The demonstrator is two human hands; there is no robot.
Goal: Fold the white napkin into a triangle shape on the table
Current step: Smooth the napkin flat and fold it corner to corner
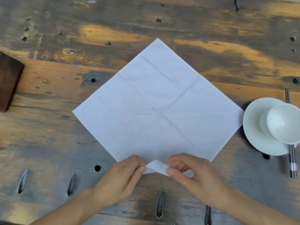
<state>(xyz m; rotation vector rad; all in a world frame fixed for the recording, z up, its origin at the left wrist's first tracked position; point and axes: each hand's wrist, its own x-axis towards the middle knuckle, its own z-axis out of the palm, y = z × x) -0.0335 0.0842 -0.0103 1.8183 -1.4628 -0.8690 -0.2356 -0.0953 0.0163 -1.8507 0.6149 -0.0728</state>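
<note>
A white napkin (155, 104) lies unfolded on the wooden table (48, 127), turned like a diamond with one corner pointing away from me. Crease lines cross at its middle. Its near corner is lifted and curled upward. My left hand (120, 181) pinches that corner from the left, thumb and fingers closed on the paper. My right hand (193, 174) pinches the same corner from the right. Both hands sit at the napkin's near tip, close to the table's front.
A white saucer (254, 127) with a small white bowl (284, 122) on it stands just right of the napkin's right corner. Dark chopsticks (292, 161) lie under the saucer's right side. A brown wooden block (9, 82) rests at the left edge.
</note>
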